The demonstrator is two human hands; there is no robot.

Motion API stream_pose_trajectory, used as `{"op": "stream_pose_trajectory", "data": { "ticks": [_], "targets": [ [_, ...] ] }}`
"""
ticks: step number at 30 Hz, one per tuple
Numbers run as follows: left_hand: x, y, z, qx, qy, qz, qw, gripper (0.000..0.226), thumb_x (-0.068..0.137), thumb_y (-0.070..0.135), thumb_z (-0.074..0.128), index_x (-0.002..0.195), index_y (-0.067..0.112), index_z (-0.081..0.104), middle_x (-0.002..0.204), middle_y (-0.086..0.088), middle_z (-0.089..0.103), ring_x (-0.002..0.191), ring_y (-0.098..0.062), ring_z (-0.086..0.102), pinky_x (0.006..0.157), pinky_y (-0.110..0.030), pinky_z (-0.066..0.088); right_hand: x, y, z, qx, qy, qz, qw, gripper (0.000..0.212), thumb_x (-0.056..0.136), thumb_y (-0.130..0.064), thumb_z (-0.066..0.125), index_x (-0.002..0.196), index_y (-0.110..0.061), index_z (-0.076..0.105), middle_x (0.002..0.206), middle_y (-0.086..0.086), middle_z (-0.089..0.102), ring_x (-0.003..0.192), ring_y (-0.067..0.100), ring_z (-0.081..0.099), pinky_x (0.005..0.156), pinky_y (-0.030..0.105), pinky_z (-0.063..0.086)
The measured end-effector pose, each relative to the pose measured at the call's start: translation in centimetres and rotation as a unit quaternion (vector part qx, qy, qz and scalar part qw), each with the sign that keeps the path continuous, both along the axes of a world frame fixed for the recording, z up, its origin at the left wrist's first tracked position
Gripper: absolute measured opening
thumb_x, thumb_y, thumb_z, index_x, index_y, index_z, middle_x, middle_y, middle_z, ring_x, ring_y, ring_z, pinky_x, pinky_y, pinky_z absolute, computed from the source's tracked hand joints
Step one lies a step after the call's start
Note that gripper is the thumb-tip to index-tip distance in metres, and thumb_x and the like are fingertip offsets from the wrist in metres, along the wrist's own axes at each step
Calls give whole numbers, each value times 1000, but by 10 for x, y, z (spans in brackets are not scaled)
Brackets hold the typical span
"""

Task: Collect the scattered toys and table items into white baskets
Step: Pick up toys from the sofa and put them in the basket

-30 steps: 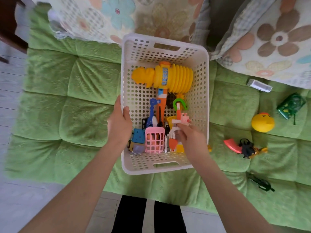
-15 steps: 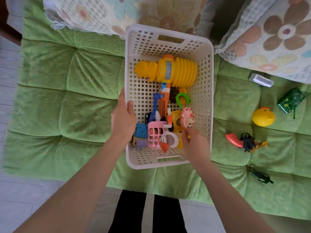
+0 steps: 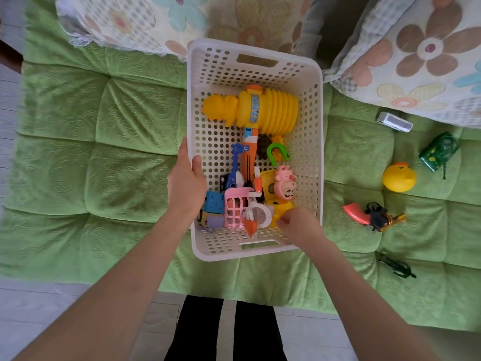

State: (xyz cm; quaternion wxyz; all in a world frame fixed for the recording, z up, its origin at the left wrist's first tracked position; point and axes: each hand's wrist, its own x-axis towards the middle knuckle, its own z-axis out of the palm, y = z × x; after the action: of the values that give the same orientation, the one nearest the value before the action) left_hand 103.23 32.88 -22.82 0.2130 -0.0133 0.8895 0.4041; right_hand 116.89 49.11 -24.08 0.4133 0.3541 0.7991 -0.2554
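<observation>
White basket [image 3: 208,61] sits in the middle of the picture on the green cushion [image 3: 117,152], with lots of toys inside. I see the left hand [image 3: 186,186] gripping its left rim, thumb inside, I think to stop it sliding. The right hand [image 3: 299,226] is over the lower right corner, fingers curled in; I cannot tell if they hold anything. The pink pig toy [image 3: 285,186] lies loose just above it. The yellow duck [image 3: 398,177] and toy gun [image 3: 374,217] wait at the right, not yet picked up.
</observation>
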Motion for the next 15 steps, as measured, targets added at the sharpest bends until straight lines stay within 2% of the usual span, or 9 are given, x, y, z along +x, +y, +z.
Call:
{"op": "stream_pose_trajectory", "data": {
  "ticks": [1, 3, 5, 7, 9, 10, 11, 13, 15],
  "targets": [
    [0, 0, 1, 2, 0, 1, 1000, 49, 100, 21, 33, 147, 16, 17, 69, 24, 32, 53, 5, 32, 45, 6, 30, 0, -1, 2, -2, 14, 6, 1000, 27, 92, -14, 44, 68, -7, 52, 65, 6, 50, 66, 23, 48, 48, 23, 29],
    [-1, 0, 3, 7, -2, 1, 1000, 49, 100, 20, 33, 147, 15, 18, 72, 26, 31, 52, 8, 36, 45, 8, 28, 3, 1, 3, 32, 119, -42, 991, 24, 93, -11, 43, 84, -2, 63, 78, 10, 59, 68, 23, 51, 53, 24, 33],
    [-2, 0, 3, 11, -6, -3, 1000, 49, 100, 19, 33, 147, 13, 19, 81, 24, 38, 51, 20, 44, 47, 9, 27, 6, 6, 8, 126, 275, -142, 943, 20, 93, -11, 48, 101, -4, 65, 97, 12, 63, 75, 22, 56, 63, 24, 37],
    [-2, 0, 4, 15, -12, 5, 1000, 49, 100, 19, 32, 146, 12, 18, 100, 13, 44, 51, 33, 37, 49, 10, 27, 9, 12, 10, 208, 365, -225, 879, 24, 91, -13, 54, 112, -4, 62, 111, 14, 59, 89, 23, 57, 73, 26, 40],
    [-1, 1, 5, 14, -17, 9, 1000, 49, 100, 20, 32, 146, 13, 18, 118, 4, 48, 58, 26, 44, 56, 5, 28, 8, 18, 9, 184, 336, -314, 869, 34, 90, -18, 57, 120, -4, 56, 116, 9, 56, 101, 21, 54, 84, 33, 43],
    [0, 2, 6, 12, -15, 5, 1000, 48, 100, 21, 31, 146, 13, 19, 122, 2, 49, 62, 22, 46, 58, 3, 28, 8, 20, 7, 139, 308, -350, 874, 30, 90, -18, 55, 117, -4, 57, 111, 8, 59, 97, 20, 55, 84, 35, 44],
    [1, 2, 7, 11, -7, 1, 1000, 47, 100, 20, 31, 146, 13, 21, 120, 4, 49, 63, 23, 46, 58, 4, 29, 7, 21, 5, 100, 291, -370, 877, 23, 91, -15, 53, 109, -3, 61, 102, 8, 62, 88, 20, 57, 79, 35, 46],
    [6, 5, 12, 12, 10, -4, 1000, 46, 100, 19, 32, 145, 12, 23, 113, 8, 46, 65, 29, 43, 56, 10, 26, 9, 23, 7, 87, 284, -387, 873, 18, 90, -8, 50, 99, -3, 65, 89, 9, 66, 77, 25, 62, 73, 36, 51],
    [13, 12, 19, 4, 14, -14, 1000, 46, 100, 21, 32, 145, 14, 25, 119, 6, 50, 74, 16, 46, 66, 7, 24, 17, 24, 14, 101, 291, -410, 859, 17, 88, -6, 50, 94, 0, 66, 88, 14, 69, 83, 32, 66, 76, 44, 55]
  ]
}}
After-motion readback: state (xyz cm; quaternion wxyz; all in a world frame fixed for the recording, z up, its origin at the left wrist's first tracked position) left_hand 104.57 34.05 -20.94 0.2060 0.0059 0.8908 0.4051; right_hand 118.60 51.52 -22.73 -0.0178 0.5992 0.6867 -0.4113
